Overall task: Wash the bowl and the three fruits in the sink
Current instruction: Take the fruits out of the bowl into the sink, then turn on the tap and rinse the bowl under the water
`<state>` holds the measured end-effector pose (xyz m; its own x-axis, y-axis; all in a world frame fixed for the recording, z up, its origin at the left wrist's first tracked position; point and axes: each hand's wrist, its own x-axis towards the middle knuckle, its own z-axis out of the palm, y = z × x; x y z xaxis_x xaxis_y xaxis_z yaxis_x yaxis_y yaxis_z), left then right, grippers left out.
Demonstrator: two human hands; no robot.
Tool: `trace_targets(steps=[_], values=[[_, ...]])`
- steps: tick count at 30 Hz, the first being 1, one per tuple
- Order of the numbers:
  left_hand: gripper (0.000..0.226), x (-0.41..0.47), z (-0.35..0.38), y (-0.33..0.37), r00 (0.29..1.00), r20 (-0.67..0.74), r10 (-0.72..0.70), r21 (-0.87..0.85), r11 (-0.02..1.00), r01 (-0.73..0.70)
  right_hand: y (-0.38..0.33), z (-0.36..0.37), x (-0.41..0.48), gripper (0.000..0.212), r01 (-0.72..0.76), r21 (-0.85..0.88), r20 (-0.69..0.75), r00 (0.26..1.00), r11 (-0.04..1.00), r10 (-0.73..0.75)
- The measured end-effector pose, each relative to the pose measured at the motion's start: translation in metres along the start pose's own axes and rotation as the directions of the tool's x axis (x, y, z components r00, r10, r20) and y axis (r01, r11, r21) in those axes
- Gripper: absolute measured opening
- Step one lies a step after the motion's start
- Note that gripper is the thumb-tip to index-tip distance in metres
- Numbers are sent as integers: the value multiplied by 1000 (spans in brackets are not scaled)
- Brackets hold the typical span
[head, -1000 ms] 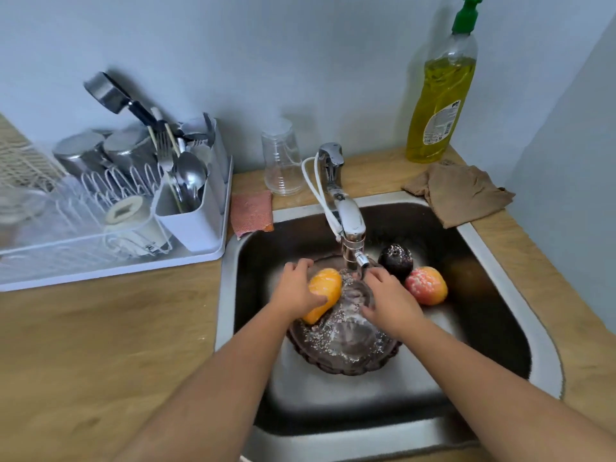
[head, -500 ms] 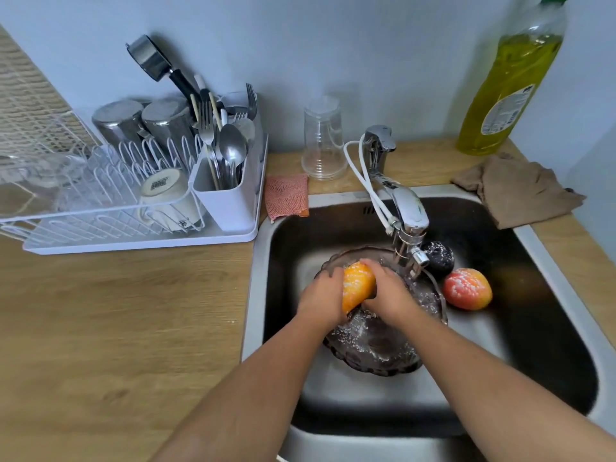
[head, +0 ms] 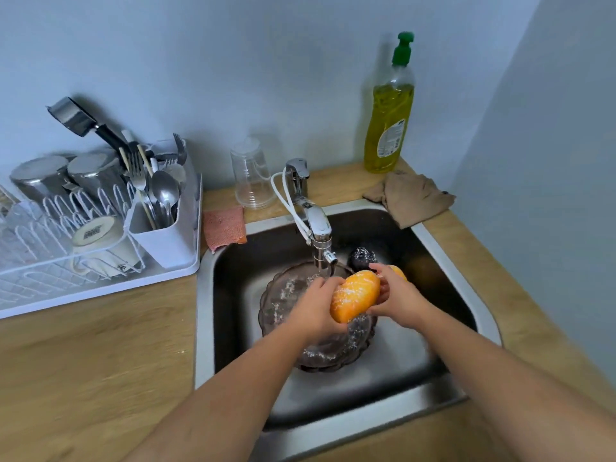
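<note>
- The orange fruit (head: 355,296) is hanging over the bowl (head: 270,296) in the sink (head: 204,311).
- The left hand (head: 315,311) is curling its fingers round one end, the right hand (head: 398,300) round the other.
- A dark fruit (head: 361,256) is lying behind, beside the tap (head: 318,225).

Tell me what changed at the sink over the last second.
The right hand came out of the bowl and joined the left hand on the orange fruit; together they carried it from left of the tap to its right. The bowl stays under the tap, the dark fruit behind it in the sink.
</note>
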<state>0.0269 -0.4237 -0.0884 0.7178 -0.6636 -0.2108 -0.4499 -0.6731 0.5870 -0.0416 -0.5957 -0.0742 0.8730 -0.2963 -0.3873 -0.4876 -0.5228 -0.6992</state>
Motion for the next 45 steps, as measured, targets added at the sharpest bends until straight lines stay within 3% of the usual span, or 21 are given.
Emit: trace_targets(steps=[4,11,18,23,27,31,33,35,37,39,45], values=[[83,8,27,29,990,105,90,20,995,-93,22,-26,-16,95,-125,-235,8,991,964,130],[77,14,65,49,974,170,150,110,979,-170,46,-34,-15,90,-292,-399,34,943,869,332],[79,25,73,47,957,189,219,448,848,-283,57,-25,-5,89,-272,-490,71,935,828,349],[82,27,65,38,961,155,231,361,892,-273,54,-29,-3,85,-263,-515,62,938,816,342],[71,17,47,29,978,69,195,248,947,-206,39,-41,-2,78,-194,-506,33,969,840,244],[15,-5,7,9,993,-116,10,-22,1000,-12,3,-55,6,58,-65,-479,20,996,875,85],[12,-13,-22,-2,957,-264,-119,-184,980,71,-19,-58,15,47,16,-399,-9,1000,917,-22],[15,-16,-54,-9,886,-432,-169,-283,958,45,-43,-58,28,38,117,-308,-58,988,944,-141],[11,-16,-86,-7,824,-553,-123,-286,957,-50,-70,-56,41,32,215,-235,-108,963,948,-245],[11,-13,-111,0,809,-586,-43,-282,947,-154,-100,-54,56,29,297,-221,-161,928,929,-335],[24,1,-132,19,870,-463,168,-244,920,-307,-163,-46,98,34,464,-222,-212,835,857,-507]])
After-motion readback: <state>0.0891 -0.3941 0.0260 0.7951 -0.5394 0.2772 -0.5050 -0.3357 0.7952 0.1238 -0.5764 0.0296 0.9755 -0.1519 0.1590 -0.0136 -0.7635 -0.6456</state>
